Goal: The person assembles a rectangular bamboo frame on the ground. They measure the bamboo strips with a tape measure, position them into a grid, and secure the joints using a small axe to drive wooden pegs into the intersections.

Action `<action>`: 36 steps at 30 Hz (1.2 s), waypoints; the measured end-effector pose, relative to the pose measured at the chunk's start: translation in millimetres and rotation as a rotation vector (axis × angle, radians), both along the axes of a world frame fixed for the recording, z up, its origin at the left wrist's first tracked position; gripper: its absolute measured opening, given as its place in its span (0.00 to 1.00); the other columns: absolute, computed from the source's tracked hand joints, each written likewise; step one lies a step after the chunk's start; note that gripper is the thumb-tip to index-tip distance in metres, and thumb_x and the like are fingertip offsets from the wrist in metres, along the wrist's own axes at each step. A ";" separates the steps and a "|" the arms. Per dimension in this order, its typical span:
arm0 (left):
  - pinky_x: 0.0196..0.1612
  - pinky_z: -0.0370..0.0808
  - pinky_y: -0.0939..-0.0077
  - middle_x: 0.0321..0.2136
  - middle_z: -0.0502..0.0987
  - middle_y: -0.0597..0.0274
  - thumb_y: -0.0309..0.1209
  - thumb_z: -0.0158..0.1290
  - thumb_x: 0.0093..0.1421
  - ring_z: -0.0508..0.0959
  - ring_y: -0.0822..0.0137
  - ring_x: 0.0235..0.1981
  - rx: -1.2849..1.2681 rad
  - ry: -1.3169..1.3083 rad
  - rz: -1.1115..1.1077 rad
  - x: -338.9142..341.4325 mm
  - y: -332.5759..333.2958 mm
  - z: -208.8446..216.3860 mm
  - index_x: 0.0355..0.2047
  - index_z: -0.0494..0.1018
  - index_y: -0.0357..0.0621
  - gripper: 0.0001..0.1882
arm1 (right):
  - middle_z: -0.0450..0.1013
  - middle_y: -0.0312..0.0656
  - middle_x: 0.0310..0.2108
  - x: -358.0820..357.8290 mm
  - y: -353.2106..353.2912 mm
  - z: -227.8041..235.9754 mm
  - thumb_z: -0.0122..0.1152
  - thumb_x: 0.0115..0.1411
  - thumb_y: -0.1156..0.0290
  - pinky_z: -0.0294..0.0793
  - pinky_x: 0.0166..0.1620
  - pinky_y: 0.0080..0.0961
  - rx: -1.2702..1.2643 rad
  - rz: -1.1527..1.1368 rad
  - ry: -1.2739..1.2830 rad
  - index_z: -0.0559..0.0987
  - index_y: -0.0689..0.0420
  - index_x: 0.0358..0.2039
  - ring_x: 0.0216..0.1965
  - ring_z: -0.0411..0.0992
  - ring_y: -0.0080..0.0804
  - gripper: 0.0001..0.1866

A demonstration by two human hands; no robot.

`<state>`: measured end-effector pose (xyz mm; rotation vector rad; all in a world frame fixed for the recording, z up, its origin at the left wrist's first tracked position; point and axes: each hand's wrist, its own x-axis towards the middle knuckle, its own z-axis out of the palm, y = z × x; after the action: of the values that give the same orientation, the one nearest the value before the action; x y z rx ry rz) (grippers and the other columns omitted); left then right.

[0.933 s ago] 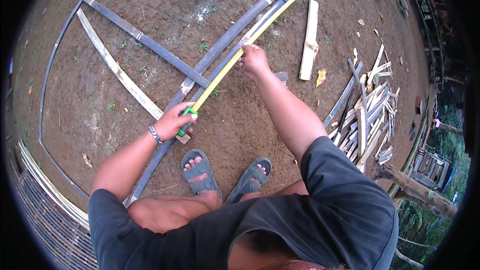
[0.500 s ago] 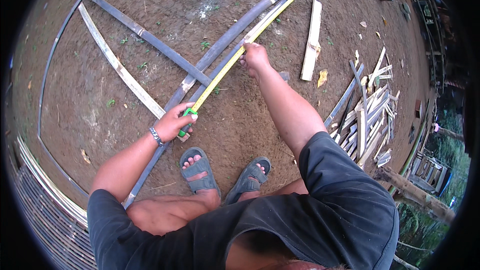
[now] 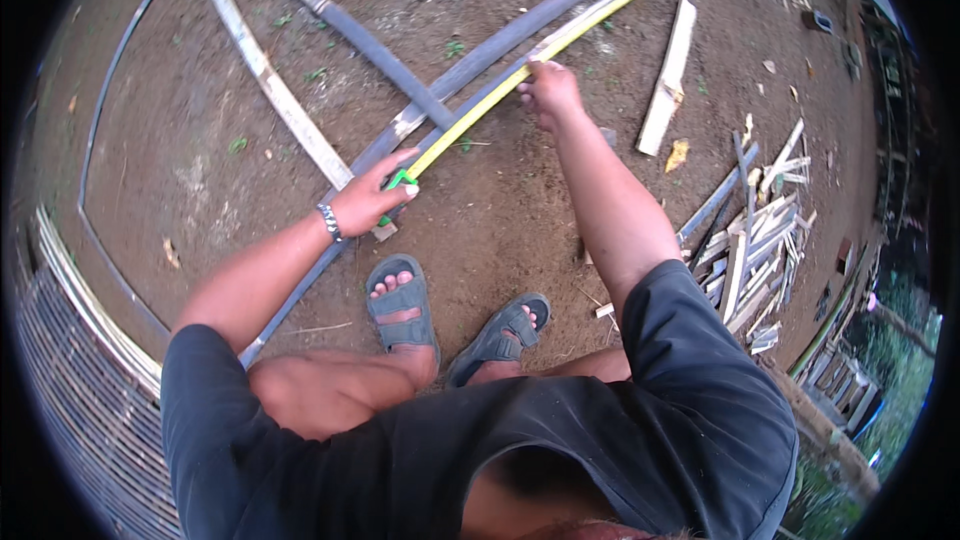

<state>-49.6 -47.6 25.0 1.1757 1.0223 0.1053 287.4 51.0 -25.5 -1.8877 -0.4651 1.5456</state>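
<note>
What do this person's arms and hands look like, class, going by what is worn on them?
Short, loose, dark sleeves cover the upper arms. The left hand and right hand wear no gloves. A chunky, silvery chain-like bracelet circles the left wrist; none shows on the right.

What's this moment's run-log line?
left hand: holds green tape-measure case | right hand: at extended yellow tape blade | blade: beside long dark bamboo strip

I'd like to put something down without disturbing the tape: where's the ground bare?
Mostly bare soil, bordered by the yellow tape, sandals and right forearm; another patch between the pale strip and thin outer strip. Crowded: the scrap pile and crossing dark poles.
</note>
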 end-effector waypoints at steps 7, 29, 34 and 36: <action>0.57 0.70 0.66 0.46 0.69 0.51 0.45 0.54 0.68 0.74 0.55 0.49 0.231 0.152 -0.221 -17.6 -25.6 -25.1 0.74 0.57 0.55 0.37 | 0.74 0.35 0.28 -3.0 -14.9 -13.1 0.58 0.72 0.63 0.70 0.24 0.19 0.014 0.036 -0.054 0.75 0.56 0.38 0.24 0.71 0.20 0.10; 0.55 0.73 0.59 0.48 0.67 0.44 0.45 0.52 0.68 0.76 0.45 0.46 0.327 0.466 -0.276 -2.3 -38.5 -16.3 0.74 0.56 0.55 0.36 | 0.80 0.49 0.49 -116.2 11.7 37.7 0.71 0.57 0.53 0.77 0.55 0.40 0.261 1.140 -0.803 0.81 0.54 0.51 0.52 0.78 0.47 0.26; 0.57 0.73 0.55 0.52 0.67 0.39 0.45 0.51 0.68 0.77 0.39 0.49 0.312 0.529 -0.287 6.1 -37.6 -3.7 0.74 0.56 0.53 0.36 | 0.80 0.46 0.51 -135.3 20.7 37.8 0.70 0.58 0.54 0.77 0.56 0.40 0.195 1.336 -0.888 0.76 0.52 0.57 0.55 0.78 0.43 0.29; 0.58 0.73 0.55 0.52 0.67 0.38 0.44 0.50 0.68 0.77 0.39 0.49 0.322 0.527 -0.278 5.7 -40.0 -3.7 0.74 0.56 0.52 0.36 | 0.79 0.45 0.52 -135.6 23.5 35.2 0.70 0.58 0.54 0.77 0.56 0.40 0.181 1.364 -0.882 0.75 0.52 0.58 0.55 0.78 0.43 0.30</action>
<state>-43.9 -87.5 21.3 1.6814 1.3173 -0.2848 151.8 74.5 9.8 -2.0532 -2.5536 1.0518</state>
